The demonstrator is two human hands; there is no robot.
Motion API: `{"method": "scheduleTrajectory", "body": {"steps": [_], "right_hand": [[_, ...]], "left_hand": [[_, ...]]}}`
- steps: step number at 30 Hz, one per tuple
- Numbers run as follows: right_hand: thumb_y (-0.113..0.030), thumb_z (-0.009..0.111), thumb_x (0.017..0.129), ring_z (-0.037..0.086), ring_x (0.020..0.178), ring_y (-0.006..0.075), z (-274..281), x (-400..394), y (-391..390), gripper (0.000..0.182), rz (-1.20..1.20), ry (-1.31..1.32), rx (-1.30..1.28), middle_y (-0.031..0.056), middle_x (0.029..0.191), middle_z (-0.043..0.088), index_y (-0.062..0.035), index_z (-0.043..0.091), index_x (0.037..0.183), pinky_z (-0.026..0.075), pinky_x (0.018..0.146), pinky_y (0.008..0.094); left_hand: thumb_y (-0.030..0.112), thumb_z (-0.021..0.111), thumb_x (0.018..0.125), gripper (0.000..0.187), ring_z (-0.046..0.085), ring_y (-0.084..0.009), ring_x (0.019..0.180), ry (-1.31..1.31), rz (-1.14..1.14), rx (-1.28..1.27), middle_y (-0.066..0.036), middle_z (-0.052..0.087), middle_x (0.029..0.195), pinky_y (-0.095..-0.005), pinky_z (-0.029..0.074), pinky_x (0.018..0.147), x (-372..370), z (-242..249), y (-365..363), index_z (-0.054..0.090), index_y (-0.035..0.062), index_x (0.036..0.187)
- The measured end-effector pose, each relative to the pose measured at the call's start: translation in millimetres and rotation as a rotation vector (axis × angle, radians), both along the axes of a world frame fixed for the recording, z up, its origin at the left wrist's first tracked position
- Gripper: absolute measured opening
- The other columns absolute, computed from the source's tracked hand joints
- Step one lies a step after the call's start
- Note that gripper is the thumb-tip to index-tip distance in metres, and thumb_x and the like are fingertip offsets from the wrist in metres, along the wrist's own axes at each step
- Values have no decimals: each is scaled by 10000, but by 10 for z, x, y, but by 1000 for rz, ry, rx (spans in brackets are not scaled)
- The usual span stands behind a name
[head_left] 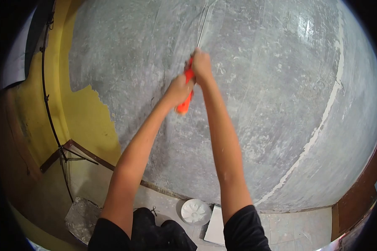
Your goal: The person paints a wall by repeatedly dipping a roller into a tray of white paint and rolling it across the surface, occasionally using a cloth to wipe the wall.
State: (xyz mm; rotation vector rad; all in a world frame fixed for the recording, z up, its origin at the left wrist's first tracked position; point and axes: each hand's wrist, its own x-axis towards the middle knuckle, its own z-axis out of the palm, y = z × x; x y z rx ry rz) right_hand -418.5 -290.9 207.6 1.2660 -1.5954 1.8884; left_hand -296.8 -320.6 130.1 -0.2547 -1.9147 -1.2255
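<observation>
The left hand (pixel 180 89) and right hand (pixel 202 65) clench the orange handle (pixel 189 76) at upper centre, where uneven pressure could skew its metal rod (pixel 202 31), marring the grey wall (pixel 264 96).

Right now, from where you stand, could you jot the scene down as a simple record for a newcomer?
Right hand: higher grip on the tool
Left hand: lower grip
Tool: orange handle, thin metal shaft pointing up; its far end is unclear
Surface ahead: mottled grey wall, with a ragged white streak on the right
Left side: yellow wall area, black stand
Floor: round white dish-like object, white flat panel beside it
Uncertain: hands slightly blurred
</observation>
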Motion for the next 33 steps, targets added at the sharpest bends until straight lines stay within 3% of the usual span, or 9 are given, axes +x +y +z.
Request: {"method": "scheduleTrajectory", "body": {"steps": [4,6,9,12,15,19,22,28,33], "right_hand": [[-298,346,1007,524,471,270,-2373,592,408,519,-195,111,30,155,515,515,-11,521,612,379,477,458],[-317,350,1015,514,451,237,-3518,1052,732,522,99,-381,253,143,497,500,-19,529,625,401,474,414],[-272,368,1025,458,426,145,-4124,1484,932,466,-4,-399,281,42,487,420,-53,443,621,369,418,337],[-269,383,1020,437,447,148,-3699,1394,826,469,-10,-335,238,61,500,433,-40,459,617,357,430,359],[-297,379,1010,445,471,164,-2504,869,373,500,-177,57,77,79,504,448,-15,487,612,341,449,397],[-316,397,985,486,426,189,-1042,649,140,487,53,-106,40,84,499,478,-31,463,595,384,421,365],[-315,378,998,487,413,164,-1188,724,182,455,117,-151,50,71,497,482,-62,439,625,396,397,332],[-319,376,1032,432,467,126,-3799,1468,859,496,121,-515,137,45,505,420,-52,434,618,345,440,344],[-281,382,1024,435,504,150,-3248,1185,996,454,75,-265,207,73,517,419,-6,476,677,337,485,386]], "left_hand": [[243,503,922,232,621,-282,586,-93,177,-21,-129,595,623,-403,467,533,527,-2058,352,550,20,882],[242,514,905,245,646,-322,657,-260,124,21,-157,612,652,-417,478,583,860,-3346,537,575,8,868],[217,519,892,231,646,-295,632,-438,13,171,-161,621,665,-401,485,584,1345,-3864,841,590,-1,864],[207,511,897,223,634,-256,606,-235,102,-4,-136,610,641,-388,486,576,1128,-3557,593,579,1,848],[193,499,910,167,592,-192,587,-204,2,137,-62,581,672,-355,477,540,667,-2352,191,531,38,857],[258,473,988,224,572,-149,573,-176,-118,203,-50,568,720,-327,483,528,444,-858,-1,494,42,931],[257,472,976,221,558,-133,541,-210,-109,183,-28,558,649,-313,456,497,571,-1042,40,517,58,892],[194,512,892,214,602,-191,600,-257,-33,138,-67,596,657,-372,480,576,1309,-3468,702,559,0,970],[267,495,958,300,585,-179,538,-377,-57,165,-61,573,597,-345,474,535,1044,-2917,689,527,-7,1076]]}}
